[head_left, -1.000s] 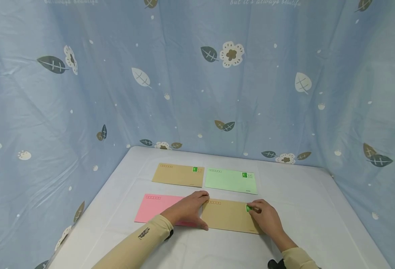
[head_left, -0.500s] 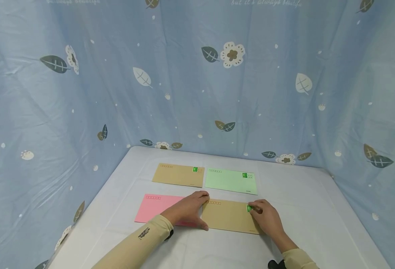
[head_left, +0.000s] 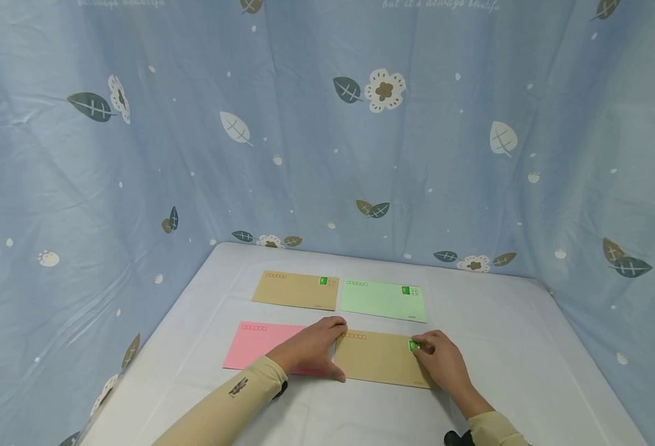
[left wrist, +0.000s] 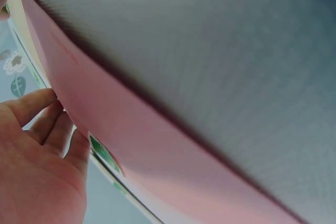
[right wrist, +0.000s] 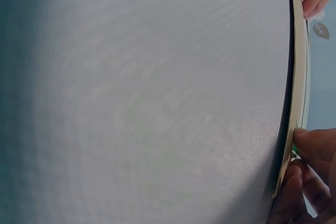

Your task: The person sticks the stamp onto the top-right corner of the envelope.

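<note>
A large brown envelope (head_left: pixel 380 359) lies flat at the front right of the group. My left hand (head_left: pixel 315 347) reaches across the pink envelope (head_left: pixel 260 344), fingers and thumb spread, their tips at the brown envelope's left edge. In the left wrist view the fingers of that left hand (left wrist: pixel 44 156) are mostly straight. At the brown envelope's upper right corner, my right hand (head_left: pixel 441 358) pinches a small green stamp (head_left: pixel 413 345) with a white border. Thumb and index finger of the right hand (right wrist: pixel 315 166) meet at the stamp in the right wrist view, partly covering it.
Behind lie a smaller brown envelope (head_left: pixel 294 291) and a light green envelope (head_left: pixel 383 302), each bearing a green stamp at its upper right. All rest on a white-covered table (head_left: pixel 506 334). A blue patterned curtain (head_left: pixel 305 173) encloses the table's back and sides.
The right hand's fingertips and the stamp have shifted very slightly to the right from one second ago. The left hand and the envelopes have stayed in place.
</note>
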Motion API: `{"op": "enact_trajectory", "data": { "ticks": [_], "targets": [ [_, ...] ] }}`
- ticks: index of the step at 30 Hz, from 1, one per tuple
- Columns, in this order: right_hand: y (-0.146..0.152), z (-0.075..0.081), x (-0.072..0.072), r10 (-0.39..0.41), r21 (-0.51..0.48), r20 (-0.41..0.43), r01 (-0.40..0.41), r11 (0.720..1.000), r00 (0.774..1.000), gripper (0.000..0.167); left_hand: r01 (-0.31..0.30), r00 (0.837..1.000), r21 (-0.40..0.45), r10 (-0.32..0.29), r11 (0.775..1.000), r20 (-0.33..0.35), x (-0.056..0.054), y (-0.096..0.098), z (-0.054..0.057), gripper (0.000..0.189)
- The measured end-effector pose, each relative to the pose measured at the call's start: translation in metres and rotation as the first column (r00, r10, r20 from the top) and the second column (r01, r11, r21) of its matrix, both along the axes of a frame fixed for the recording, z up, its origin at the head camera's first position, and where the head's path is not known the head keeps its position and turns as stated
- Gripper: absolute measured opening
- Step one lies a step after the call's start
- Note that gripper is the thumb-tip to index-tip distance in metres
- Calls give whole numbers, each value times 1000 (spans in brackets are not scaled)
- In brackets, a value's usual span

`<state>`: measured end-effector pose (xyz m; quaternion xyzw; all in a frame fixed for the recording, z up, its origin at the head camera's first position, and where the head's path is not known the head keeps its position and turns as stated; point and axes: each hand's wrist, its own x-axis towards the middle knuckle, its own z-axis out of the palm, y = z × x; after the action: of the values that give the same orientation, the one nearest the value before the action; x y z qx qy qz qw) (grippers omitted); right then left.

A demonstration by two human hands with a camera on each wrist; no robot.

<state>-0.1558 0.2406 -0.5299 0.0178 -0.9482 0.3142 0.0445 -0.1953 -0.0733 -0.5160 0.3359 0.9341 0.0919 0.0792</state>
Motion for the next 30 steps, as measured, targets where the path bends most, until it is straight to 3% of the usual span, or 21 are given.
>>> {"op": "enact_trajectory", "data": {
  "ticks": [30],
  "targets": [
    [-3, 1, -1, -9, 16, 7, 8, 1000, 1000, 25, 4, 1000, 10, -4, 1000, 11, 2, -2, 6, 107]
  ]
}}
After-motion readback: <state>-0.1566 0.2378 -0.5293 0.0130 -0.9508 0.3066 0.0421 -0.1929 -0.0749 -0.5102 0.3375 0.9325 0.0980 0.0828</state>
